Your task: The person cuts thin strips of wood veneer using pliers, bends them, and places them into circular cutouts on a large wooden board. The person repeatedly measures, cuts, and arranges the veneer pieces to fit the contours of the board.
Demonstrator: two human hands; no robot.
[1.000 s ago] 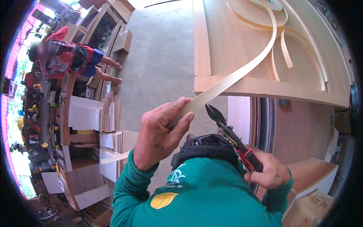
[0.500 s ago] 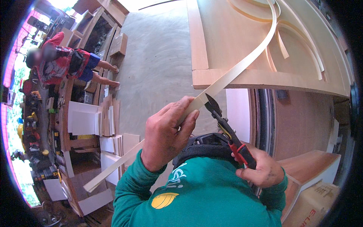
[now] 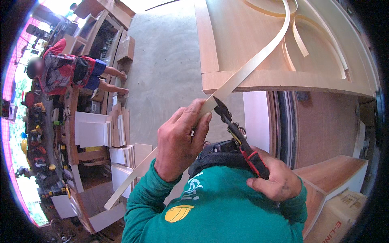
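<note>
A long pale edging strip (image 3: 252,69) runs from the wooden panel down through my left hand (image 3: 182,135), and its tail hangs out past my left forearm. Thumb and fingers of that hand pinch the strip flat. My right hand (image 3: 277,176) is wrapped round the red and black handles of a pair of snips (image 3: 239,135). Their dark blades meet the strip's edge just beyond my left fingertips. Whether the blades have cut into the strip I cannot tell.
The wooden panel (image 3: 243,40) bears several curled strip pieces (image 3: 300,38). At the lower right stand a wooden box (image 3: 336,174) and a cardboard carton (image 3: 340,218). Far left, a person in red (image 3: 65,73) stands by a cluttered workbench (image 3: 71,121); cut boards (image 3: 117,129) lean below it.
The snips have shifted slightly left and up along with the view. My left hand keeps its pinch on the strip. The strip's tail end has swung a little to the right.
</note>
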